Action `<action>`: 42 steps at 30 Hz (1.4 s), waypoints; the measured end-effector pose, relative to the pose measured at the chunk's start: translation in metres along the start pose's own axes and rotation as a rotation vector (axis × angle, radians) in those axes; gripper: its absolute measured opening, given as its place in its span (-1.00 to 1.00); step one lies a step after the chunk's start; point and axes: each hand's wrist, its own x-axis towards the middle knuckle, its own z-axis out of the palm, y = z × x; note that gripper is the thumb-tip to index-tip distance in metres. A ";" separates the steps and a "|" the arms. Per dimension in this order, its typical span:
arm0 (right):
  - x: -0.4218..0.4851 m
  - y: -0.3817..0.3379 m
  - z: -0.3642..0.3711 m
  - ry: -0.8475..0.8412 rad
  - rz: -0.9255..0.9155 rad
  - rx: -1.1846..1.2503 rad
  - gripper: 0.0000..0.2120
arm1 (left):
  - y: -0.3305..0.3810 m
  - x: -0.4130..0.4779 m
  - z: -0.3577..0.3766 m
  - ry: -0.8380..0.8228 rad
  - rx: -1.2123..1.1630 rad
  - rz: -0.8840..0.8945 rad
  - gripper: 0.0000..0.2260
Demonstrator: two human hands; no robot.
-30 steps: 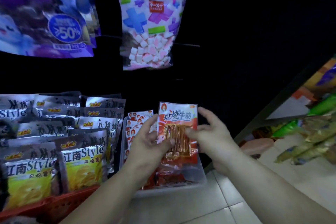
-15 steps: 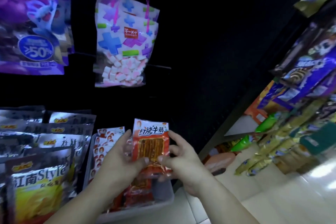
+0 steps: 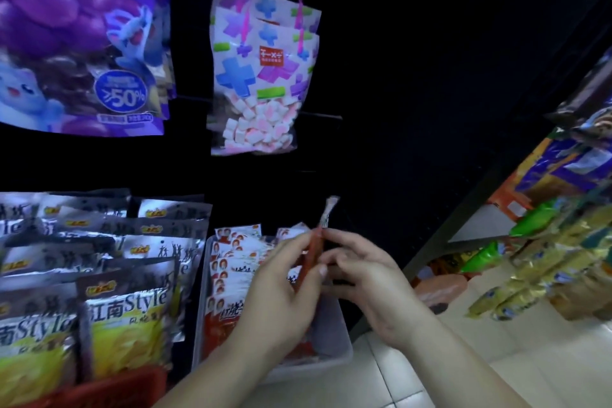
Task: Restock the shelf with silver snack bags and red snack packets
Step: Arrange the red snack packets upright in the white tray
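Observation:
A red snack packet [image 3: 317, 242] stands edge-on between my two hands, its white top pointing up. My left hand [image 3: 281, 291] pinches it from the left with thumb and fingers. From the right, the fingers of my right hand [image 3: 361, 281] pinch the same packet. Below them a clear plastic bin [image 3: 337, 354] holds several more red packets [image 3: 228, 281] standing in a row. Left of the bin, several silver snack bags [image 3: 126, 318] with yellow fronts stand packed in a red basket [image 3: 109, 387].
A purple grape-print bag [image 3: 76, 43] and a pink-handled marshmallow bag [image 3: 261, 76] hang above on a dark panel. At the right runs a shelf of green and yellow snack packs [image 3: 543, 262]. White floor tiles [image 3: 414, 374] lie below.
The red packet, held face-on before, has turned edge-on between my hands. The view has shifted, and the hands sit lower over the bin.

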 end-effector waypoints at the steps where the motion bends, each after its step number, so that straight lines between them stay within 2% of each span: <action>1: 0.002 0.002 -0.001 0.086 -0.054 -0.056 -0.62 | 0.004 0.000 0.000 0.007 -0.146 -0.075 -0.63; 3: 0.002 0.003 -0.005 0.168 -0.116 -0.126 -0.56 | 0.009 0.002 -0.002 0.000 -0.373 -0.207 -0.65; 5: 0.001 0.003 -0.006 0.129 -0.125 -0.120 -0.47 | 0.004 0.003 -0.008 0.003 -0.389 -0.224 -0.65; 8: -0.001 0.001 -0.006 0.116 -0.165 -0.171 -0.42 | -0.001 0.005 -0.014 0.038 -0.289 -0.205 -0.46; 11: 0.003 0.004 -0.008 0.116 -0.214 -0.218 -0.47 | -0.013 0.002 -0.017 0.012 -0.245 -0.227 -0.24; 15: 0.004 0.006 -0.009 0.133 -0.221 -0.263 -0.56 | -0.014 0.000 -0.017 -0.041 -0.169 -0.207 -0.20; 18: 0.008 0.010 -0.012 0.257 -0.225 -0.399 -0.69 | -0.016 -0.001 -0.015 -0.023 -0.118 -0.121 -0.26; 20: 0.009 0.009 -0.013 0.339 -0.195 -0.369 -0.84 | -0.023 -0.002 -0.016 -0.041 0.100 0.024 -0.19; 21: 0.009 0.007 -0.011 0.324 -0.144 -0.248 -0.84 | -0.025 -0.003 -0.017 -0.063 0.247 0.096 -0.15; 23: 0.011 0.005 -0.009 0.205 0.017 0.032 -0.72 | -0.037 -0.005 -0.015 -0.111 0.507 0.230 -0.19; 24: 0.012 0.005 -0.007 0.166 0.073 0.091 -0.67 | -0.046 -0.007 -0.012 -0.141 0.575 0.308 -0.26; 27: 0.025 0.014 -0.005 0.231 0.145 0.007 -0.64 | -0.070 -0.012 -0.009 -0.247 0.645 0.399 -0.48; 30: 0.047 0.029 -0.011 0.293 0.201 -0.170 -0.69 | -0.088 -0.011 -0.015 -0.337 0.553 0.227 -0.54; 32: 0.061 0.041 -0.020 0.258 0.174 -0.314 -0.72 | -0.102 -0.008 -0.021 -0.347 0.516 0.107 -0.55; 35: 0.077 0.068 -0.027 0.110 0.136 -0.532 -0.85 | -0.124 0.000 -0.028 -0.246 0.545 -0.061 -0.58; 37: 0.084 0.091 -0.031 -0.023 0.133 -0.672 -0.84 | -0.138 0.004 -0.032 -0.207 0.549 -0.170 -0.57; 40: 0.087 0.126 -0.036 -0.234 0.137 -0.823 -0.74 | -0.153 0.008 -0.030 -0.228 0.560 -0.245 -0.57; 42: 0.082 0.136 -0.034 -0.347 0.221 -0.844 -0.77 | -0.161 0.009 -0.025 -0.272 0.530 -0.268 -0.59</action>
